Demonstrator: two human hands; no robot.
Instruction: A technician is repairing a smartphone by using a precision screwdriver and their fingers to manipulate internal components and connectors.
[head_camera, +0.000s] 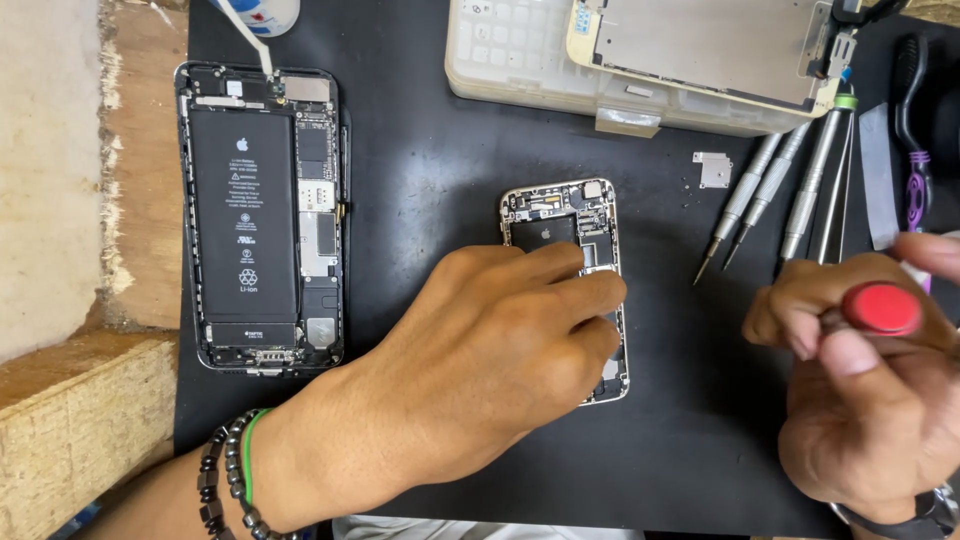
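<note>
The left hand (490, 340) lies flat, fingers loosely spread, pressing on the small opened phone (565, 215) at centre frame, gripping nothing. The phone's long axis runs top to bottom of the frame, its lower half hidden under that hand. The right hand (865, 390), at lower right, is closed around a red-capped screwdriver (882, 307), and sits well apart to the right of the phone. A larger opened phone (262, 215) lies at upper left on the black mat (430, 180).

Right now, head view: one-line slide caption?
Left hand steadies a small opened phone; right hand holds a red-capped screwdriver; larger opened phone alongside.
</note>
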